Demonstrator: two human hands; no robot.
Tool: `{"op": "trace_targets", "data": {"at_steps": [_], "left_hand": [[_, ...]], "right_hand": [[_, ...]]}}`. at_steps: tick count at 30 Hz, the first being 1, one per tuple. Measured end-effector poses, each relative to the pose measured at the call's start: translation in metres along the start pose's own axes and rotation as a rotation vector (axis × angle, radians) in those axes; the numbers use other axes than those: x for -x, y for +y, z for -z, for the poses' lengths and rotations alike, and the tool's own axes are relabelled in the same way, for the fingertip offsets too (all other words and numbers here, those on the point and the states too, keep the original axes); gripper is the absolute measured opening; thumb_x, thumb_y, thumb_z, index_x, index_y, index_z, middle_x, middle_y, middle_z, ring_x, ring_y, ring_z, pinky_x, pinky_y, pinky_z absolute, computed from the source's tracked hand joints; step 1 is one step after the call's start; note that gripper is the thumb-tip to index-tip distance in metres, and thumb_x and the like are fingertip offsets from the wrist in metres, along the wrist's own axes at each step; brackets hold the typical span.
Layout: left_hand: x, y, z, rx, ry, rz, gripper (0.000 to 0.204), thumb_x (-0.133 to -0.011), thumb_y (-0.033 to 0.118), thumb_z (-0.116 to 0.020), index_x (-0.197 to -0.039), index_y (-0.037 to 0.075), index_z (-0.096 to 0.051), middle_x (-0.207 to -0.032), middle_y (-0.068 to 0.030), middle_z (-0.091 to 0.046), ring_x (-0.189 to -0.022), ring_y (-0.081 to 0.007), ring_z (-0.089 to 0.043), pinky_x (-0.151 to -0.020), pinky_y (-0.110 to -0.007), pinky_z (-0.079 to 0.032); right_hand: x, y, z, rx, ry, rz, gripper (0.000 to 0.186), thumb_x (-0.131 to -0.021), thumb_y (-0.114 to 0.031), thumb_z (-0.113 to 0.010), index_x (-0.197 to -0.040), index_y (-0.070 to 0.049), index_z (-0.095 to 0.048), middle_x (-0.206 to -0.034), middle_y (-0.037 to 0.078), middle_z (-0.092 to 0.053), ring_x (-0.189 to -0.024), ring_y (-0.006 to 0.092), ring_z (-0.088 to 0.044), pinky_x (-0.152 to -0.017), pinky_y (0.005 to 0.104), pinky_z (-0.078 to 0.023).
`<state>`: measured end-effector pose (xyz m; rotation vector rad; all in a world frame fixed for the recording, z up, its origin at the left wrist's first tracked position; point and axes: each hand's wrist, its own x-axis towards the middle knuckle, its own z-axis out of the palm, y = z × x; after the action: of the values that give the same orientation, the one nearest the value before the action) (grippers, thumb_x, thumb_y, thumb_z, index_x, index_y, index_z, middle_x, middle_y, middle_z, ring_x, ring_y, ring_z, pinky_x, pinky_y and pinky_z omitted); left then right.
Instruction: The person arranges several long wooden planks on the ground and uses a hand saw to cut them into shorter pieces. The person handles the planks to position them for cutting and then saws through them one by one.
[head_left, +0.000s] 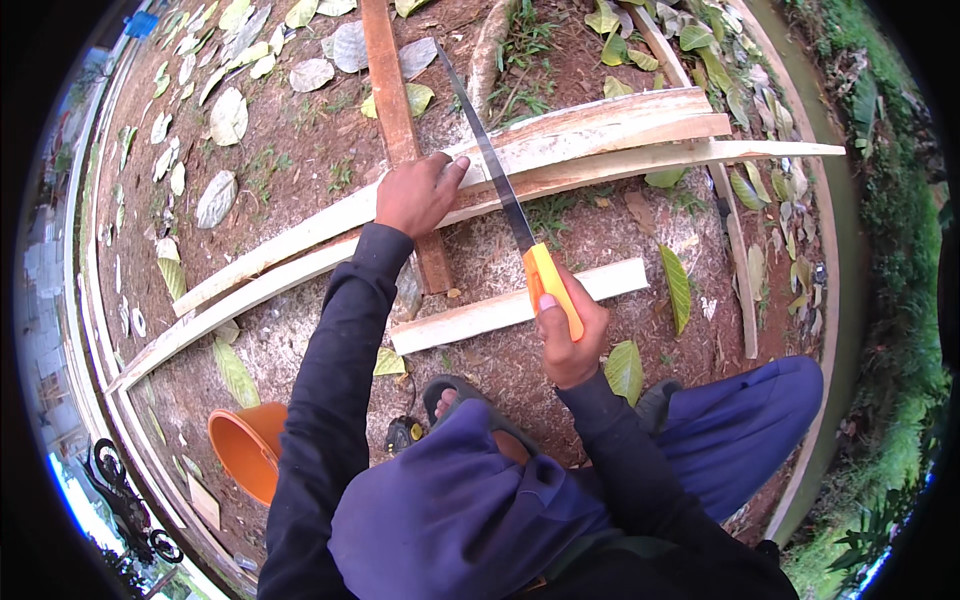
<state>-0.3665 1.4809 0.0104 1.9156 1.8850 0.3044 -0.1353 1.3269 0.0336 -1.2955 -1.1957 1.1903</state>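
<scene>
The orange-handled saw [509, 203] (blade slanting forward-left) crosses long, pale planks [590, 145].

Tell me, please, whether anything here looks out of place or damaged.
Nothing looks clearly damaged. The black-and-yellow tape measure lies on the ground close beside the left sandal, an odd spot because it could be stepped on. The pale boards look bowed, but that may just be the lens.

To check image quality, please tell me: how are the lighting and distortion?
Head view: soft daylight, no hard shadows around the saw; the long boards look bowed, likely from lens distortion; the corners are black; the lower-left rim glares white in places.
</scene>
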Motion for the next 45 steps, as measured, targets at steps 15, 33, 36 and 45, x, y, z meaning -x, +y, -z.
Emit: {"op": "trace_targets", "data": {"at_steps": [15, 33, 36, 45], "left_hand": [[-0.018, -0.002, -0.010, 0.063, -0.035, 0.247, 0.066, -0.089, 0.074, -0.061, -0.097, 0.013, -0.083, -0.082, -0.0171, -0.076, -0.086, -0.0384, -0.074, -0.079, -0.047, -0.056], [-0.010, 0.000, -0.024, 0.081, 0.176, 0.179, 0.066, -0.087, 0.072, -0.067, -0.086, 0.007, -0.081, -0.070, -0.0198, -0.071, -0.073, -0.0395, -0.072, -0.071, -0.049, -0.055], [-0.008, 0.003, -0.027, -0.043, 0.227, 0.108, 0.064, -0.092, 0.066, -0.065, -0.080, 0.004, -0.077, -0.071, -0.0190, -0.070, -0.072, -0.0389, -0.070, -0.068, -0.052, -0.054], [-0.016, 0.006, -0.013, -0.174, 0.273, -0.052, 0.048, -0.105, 0.041, -0.048, -0.084, 0.004, -0.071, -0.077, -0.0203, -0.070, -0.076, -0.0418, -0.070, -0.072, -0.053, -0.055]], "right_hand": [[0.015, -0.005, -0.019, 0.114, 0.006, 0.132, 0.051, -0.094, -0.013, -0.061, -0.139, 0.011, -0.058, -0.117, 0.029, -0.072, -0.102, 0.0330, -0.076, -0.086, 0.0369, -0.058], [0.027, -0.006, -0.012, 0.130, 0.021, 0.101, 0.051, -0.093, -0.014, -0.060, -0.138, 0.010, -0.059, -0.115, 0.028, -0.072, -0.105, 0.0304, -0.074, -0.088, 0.0371, -0.057], [0.026, -0.003, -0.012, 0.117, 0.013, 0.085, 0.050, -0.093, -0.014, -0.060, -0.137, 0.010, -0.059, -0.114, 0.028, -0.072, -0.104, 0.0298, -0.074, -0.088, 0.0366, -0.057], [0.010, -0.017, -0.007, 0.081, -0.016, 0.016, 0.050, -0.094, -0.014, -0.059, -0.138, 0.011, -0.059, -0.114, 0.027, -0.073, -0.100, 0.0264, -0.074, -0.085, 0.0349, -0.057]]}}
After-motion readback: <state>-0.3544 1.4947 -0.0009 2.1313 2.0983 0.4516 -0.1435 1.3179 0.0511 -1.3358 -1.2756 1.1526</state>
